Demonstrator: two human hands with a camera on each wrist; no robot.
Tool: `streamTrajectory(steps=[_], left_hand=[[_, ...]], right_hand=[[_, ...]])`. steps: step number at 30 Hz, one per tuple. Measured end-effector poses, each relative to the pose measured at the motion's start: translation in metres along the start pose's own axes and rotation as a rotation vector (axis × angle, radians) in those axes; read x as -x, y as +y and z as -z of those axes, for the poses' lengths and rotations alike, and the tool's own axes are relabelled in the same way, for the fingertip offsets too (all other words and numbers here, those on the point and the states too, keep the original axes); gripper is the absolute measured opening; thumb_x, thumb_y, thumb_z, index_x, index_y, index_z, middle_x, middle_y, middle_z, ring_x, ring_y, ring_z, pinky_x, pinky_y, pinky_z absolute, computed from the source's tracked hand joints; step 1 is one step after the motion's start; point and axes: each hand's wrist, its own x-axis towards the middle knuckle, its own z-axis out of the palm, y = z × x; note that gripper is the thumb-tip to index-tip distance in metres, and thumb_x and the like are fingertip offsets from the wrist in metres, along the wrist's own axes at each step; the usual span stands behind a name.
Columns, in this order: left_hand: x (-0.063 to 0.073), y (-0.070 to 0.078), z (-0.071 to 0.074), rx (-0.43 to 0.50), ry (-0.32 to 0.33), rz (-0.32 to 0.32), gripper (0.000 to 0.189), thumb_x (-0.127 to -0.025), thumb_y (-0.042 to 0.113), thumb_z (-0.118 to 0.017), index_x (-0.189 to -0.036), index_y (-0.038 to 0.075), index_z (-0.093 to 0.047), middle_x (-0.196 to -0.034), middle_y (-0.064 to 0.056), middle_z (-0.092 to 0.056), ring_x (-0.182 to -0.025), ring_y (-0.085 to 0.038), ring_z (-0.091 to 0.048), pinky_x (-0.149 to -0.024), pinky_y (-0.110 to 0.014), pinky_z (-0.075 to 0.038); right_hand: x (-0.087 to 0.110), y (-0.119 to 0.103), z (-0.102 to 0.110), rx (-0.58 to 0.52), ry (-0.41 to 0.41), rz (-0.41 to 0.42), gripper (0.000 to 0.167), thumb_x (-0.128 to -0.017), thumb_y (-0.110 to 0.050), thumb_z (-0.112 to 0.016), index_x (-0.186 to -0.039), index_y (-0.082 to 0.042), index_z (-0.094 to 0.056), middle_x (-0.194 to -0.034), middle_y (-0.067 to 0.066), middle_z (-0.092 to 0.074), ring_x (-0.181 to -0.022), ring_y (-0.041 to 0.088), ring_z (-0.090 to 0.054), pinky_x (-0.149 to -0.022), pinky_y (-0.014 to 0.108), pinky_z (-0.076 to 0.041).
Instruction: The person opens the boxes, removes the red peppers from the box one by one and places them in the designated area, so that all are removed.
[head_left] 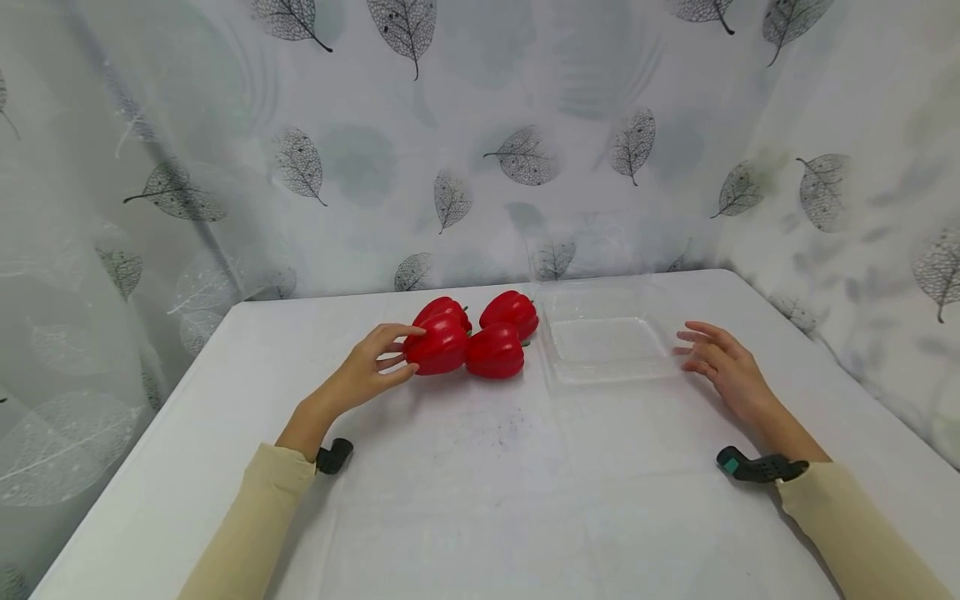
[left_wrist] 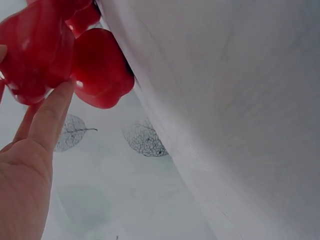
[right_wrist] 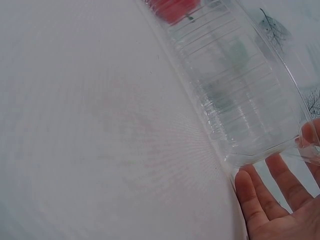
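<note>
Several glossy red bell peppers sit in a cluster toward the back of the white table. My left hand (head_left: 367,362) grips the front left bell pepper (head_left: 437,344) from its left side, thumb near the front and fingers over the top and far side. In the left wrist view a fingertip presses that same pepper (left_wrist: 37,50), with another pepper (left_wrist: 102,70) just behind it. My right hand (head_left: 723,367) is at the right side of a clear plastic container (head_left: 551,342). Its fingers (right_wrist: 285,177) are spread and loosely bent, right at the container's end wall.
Two more peppers, one at the back (head_left: 510,312) and one in front (head_left: 495,352), lie between the gripped pepper and the container. The container's clear lid (head_left: 581,246) stands up behind it. A leaf-print curtain (head_left: 480,125) hangs beyond the table's back edge (head_left: 360,293).
</note>
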Motion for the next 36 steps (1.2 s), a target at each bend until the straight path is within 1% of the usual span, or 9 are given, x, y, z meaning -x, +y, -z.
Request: streamTrajectory(steps=[4, 7, 11, 15, 20, 24, 27, 33, 36], left_hand=[[0.0007, -0.0014, 0.0009, 0.039, -0.016, 0.058, 0.052, -0.087, 0.001, -0.070, -0.135, 0.007, -0.050, -0.134, -0.016, -0.048, -0.116, -0.038, -0.058, -0.090, -0.041, -0.053], [0.0019, -0.0038, 0.0018, 0.056, -0.031, 0.106, 0.053, -0.087, 0.002, -0.071, -0.135, 0.008, -0.050, -0.135, -0.015, -0.047, -0.115, -0.036, -0.059, -0.090, -0.038, -0.053], [0.0022, -0.0051, 0.0017, 0.065, -0.051, 0.139, 0.054, -0.087, 0.003, -0.072, -0.135, 0.008, -0.050, -0.137, -0.015, -0.047, -0.114, -0.036, -0.059, -0.090, -0.036, -0.054], [0.0013, -0.0046, 0.0004, 0.071, -0.068, 0.142, 0.054, -0.087, 0.005, -0.072, -0.136, 0.006, -0.048, -0.136, -0.016, -0.047, -0.113, -0.036, -0.060, -0.090, -0.037, -0.054], [0.0006, -0.0049, -0.0013, 0.046, -0.101, 0.157, 0.053, -0.089, 0.005, -0.070, -0.136, 0.003, -0.046, -0.135, -0.019, -0.048, -0.113, -0.037, -0.060, -0.091, -0.040, -0.053], [-0.0005, -0.0046, -0.0031, 0.031, -0.118, 0.169, 0.053, -0.090, 0.006, -0.069, -0.136, 0.002, -0.045, -0.135, -0.020, -0.048, -0.113, -0.038, -0.060, -0.093, -0.041, -0.053], [-0.0011, -0.0036, -0.0042, 0.027, -0.121, 0.171, 0.053, -0.090, 0.007, -0.069, -0.137, 0.002, -0.045, -0.134, -0.020, -0.048, -0.113, -0.038, -0.060, -0.093, -0.041, -0.053], [-0.0007, -0.0035, -0.0048, 0.020, -0.116, 0.169, 0.053, -0.090, 0.007, -0.070, -0.137, 0.003, -0.045, -0.135, -0.019, -0.048, -0.112, -0.037, -0.060, -0.093, -0.042, -0.052], [-0.0001, -0.0048, -0.0047, 0.025, -0.111, 0.172, 0.053, -0.090, 0.008, -0.070, -0.137, 0.003, -0.046, -0.136, -0.019, -0.048, -0.113, -0.036, -0.060, -0.094, -0.042, -0.052]], right_hand=[[0.0001, 0.0000, 0.0003, 0.015, 0.006, -0.007, 0.035, -0.104, -0.007, -0.042, -0.139, -0.009, -0.045, -0.123, -0.003, -0.060, -0.104, 0.006, -0.064, -0.084, 0.018, -0.053], [-0.0005, 0.0000, 0.0003, 0.020, 0.009, -0.014, 0.034, -0.104, -0.008, -0.043, -0.138, -0.010, -0.046, -0.123, -0.004, -0.061, -0.104, 0.006, -0.064, -0.084, 0.018, -0.053], [-0.0014, -0.0009, 0.0000, -0.004, 0.003, -0.003, 0.033, -0.104, -0.006, -0.042, -0.137, -0.010, -0.047, -0.122, -0.004, -0.062, -0.104, 0.007, -0.065, -0.083, 0.018, -0.053], [-0.0019, -0.0028, -0.0010, -0.015, 0.005, -0.001, 0.033, -0.104, -0.007, -0.042, -0.137, -0.009, -0.047, -0.122, -0.004, -0.062, -0.103, 0.007, -0.065, -0.083, 0.019, -0.053], [-0.0013, -0.0039, -0.0022, -0.002, 0.020, -0.025, 0.032, -0.104, -0.009, -0.044, -0.136, -0.011, -0.047, -0.121, -0.005, -0.062, -0.102, 0.006, -0.065, -0.083, 0.018, -0.053], [-0.0008, -0.0036, -0.0013, -0.010, 0.015, -0.014, 0.034, -0.104, -0.007, -0.043, -0.137, -0.009, -0.046, -0.122, -0.004, -0.062, -0.103, 0.007, -0.065, -0.083, 0.018, -0.053], [-0.0006, -0.0033, -0.0006, -0.015, 0.012, -0.008, 0.033, -0.104, -0.006, -0.043, -0.137, -0.010, -0.047, -0.122, -0.004, -0.062, -0.103, 0.007, -0.065, -0.083, 0.019, -0.053], [0.0003, -0.0025, -0.0008, 0.006, 0.021, -0.032, 0.030, -0.104, -0.009, -0.044, -0.133, -0.016, -0.050, -0.122, -0.005, -0.061, -0.102, 0.006, -0.065, -0.083, 0.017, -0.053], [0.0001, -0.0020, -0.0009, 0.012, 0.024, -0.035, 0.031, -0.104, -0.009, -0.044, -0.134, -0.015, -0.049, -0.122, -0.005, -0.061, -0.102, 0.006, -0.064, -0.083, 0.017, -0.053]])
